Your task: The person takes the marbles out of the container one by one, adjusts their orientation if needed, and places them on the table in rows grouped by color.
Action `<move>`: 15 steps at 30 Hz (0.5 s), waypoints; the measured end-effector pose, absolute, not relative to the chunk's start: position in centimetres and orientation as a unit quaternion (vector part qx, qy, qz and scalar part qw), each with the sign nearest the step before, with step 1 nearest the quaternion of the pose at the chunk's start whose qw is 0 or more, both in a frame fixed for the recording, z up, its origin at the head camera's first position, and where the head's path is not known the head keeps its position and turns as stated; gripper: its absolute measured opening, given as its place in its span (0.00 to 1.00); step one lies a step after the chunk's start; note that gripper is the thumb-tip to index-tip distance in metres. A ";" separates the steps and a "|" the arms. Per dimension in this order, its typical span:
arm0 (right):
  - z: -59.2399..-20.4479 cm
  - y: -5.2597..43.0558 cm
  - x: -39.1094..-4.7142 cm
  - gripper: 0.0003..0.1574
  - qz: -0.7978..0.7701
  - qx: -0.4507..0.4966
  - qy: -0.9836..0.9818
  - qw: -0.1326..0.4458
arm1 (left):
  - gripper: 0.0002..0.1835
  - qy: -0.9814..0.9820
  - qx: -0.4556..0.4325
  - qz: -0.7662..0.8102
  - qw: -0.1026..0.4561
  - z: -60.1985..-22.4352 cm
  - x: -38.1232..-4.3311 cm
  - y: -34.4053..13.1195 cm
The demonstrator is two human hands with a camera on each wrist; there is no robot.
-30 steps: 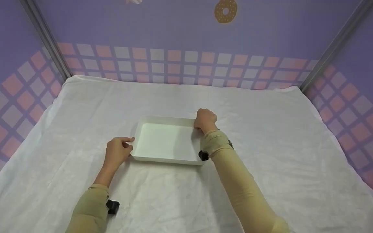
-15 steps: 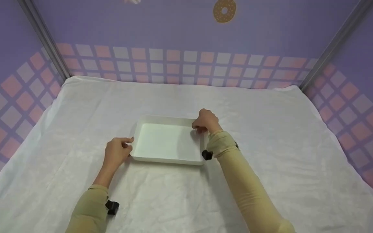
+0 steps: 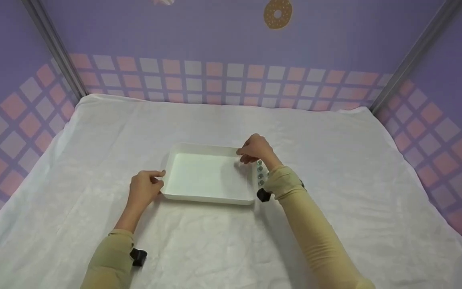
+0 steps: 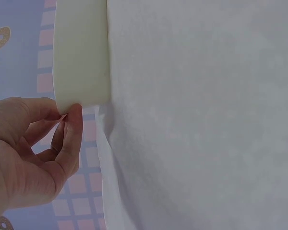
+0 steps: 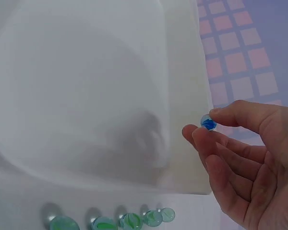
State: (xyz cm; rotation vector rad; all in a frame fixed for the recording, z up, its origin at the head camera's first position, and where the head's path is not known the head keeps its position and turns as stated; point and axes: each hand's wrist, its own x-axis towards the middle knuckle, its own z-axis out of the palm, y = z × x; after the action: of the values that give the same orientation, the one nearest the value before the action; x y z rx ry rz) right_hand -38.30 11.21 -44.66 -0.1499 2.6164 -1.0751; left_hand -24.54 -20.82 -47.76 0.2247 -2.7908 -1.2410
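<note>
A shallow white rectangular tray [image 3: 209,199] lies in the middle of the cloth. My left hand [image 3: 144,186] holds its left side, thumb and index finger pinching the wall near a corner [image 4: 84,93] in the left wrist view. Over the tray's far right corner is my right hand [image 3: 257,149]. Between its thumb and fingertips it pinches a clear glass marble with a blue swirl [image 5: 208,122]. Several green-swirled glass marbles [image 5: 132,221] line up just outside the tray's right wall; the right forearm partly covers that area in the head view.
White cloth [image 3: 335,180] covers the table. Purple walls [image 3: 207,36] with pink and white squares enclose it at the back and both sides, with grey posts [image 3: 411,60] at the corners. Black wrist cameras [image 3: 138,257] sit on the sleeves.
My right wrist and forearm have swung to the right, uncovering the row of green marbles. The right fingers have come into view above the tray corner. The left hand and tray stay put.
</note>
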 end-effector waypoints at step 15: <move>-43.8 12.8 -36.0 0.15 -0.459 -0.090 0.875 0.120 | 0.20 -0.910 0.069 -0.407 0.038 -47.6 -24.3 -20.7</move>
State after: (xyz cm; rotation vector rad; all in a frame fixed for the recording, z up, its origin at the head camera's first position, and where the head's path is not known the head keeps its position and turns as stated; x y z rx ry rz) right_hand -35.99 12.79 -43.80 -0.2643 2.5585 -1.3429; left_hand -24.33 -20.72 -47.57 0.2113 -2.7930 -1.2480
